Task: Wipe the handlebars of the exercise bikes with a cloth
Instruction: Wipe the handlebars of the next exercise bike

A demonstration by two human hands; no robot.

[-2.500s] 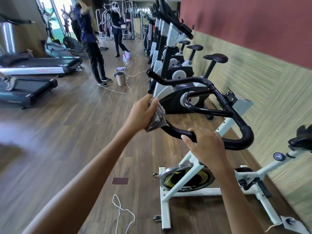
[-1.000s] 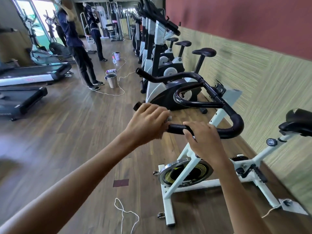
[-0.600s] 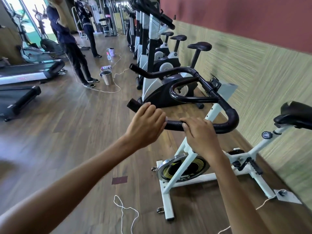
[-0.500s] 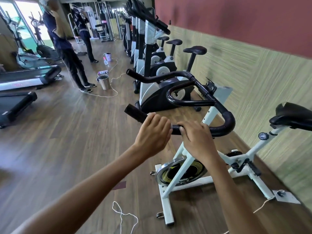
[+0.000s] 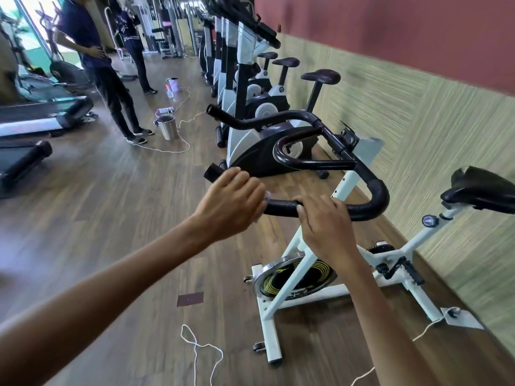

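The left hand (image 5: 231, 204) lies over the near arm of the black padded handlebar (image 5: 377, 196) of the white-framed exercise bike (image 5: 295, 274). Its fingers are curled down round the bar, with the pale grey cloth (image 5: 266, 196) pressed between palm and padding. Only a small crumpled edge of the cloth shows, on the side of the hand that faces the other one. The open end of that arm sticks out past the knuckles. Just beside the left hand, with a short bare stretch of bar between them, the right hand (image 5: 326, 227) grips the same arm, its fingers hooked tightly over the top. Further along, the bar bends back in a tight curve and joins the inner loop and the far arm, which reaches out over the brown wooden plank floor (image 5: 92, 207). Below the hands sits the bike's chrome-rimmed flywheel with yellow rings (image 5: 292, 277), and to the right is its black saddle (image 5: 485, 188). A loose white cord (image 5: 200, 346) lies on the boards near the bike's front foot. Behind the bike a row of grey and black upright bikes (image 5: 250, 146) stands along the striped green wall panel (image 5: 446, 112). Across the room a person in dark clothes (image 5: 103, 65) stands beside a steel bucket (image 5: 168, 128), near a black treadmill (image 5: 41, 115)
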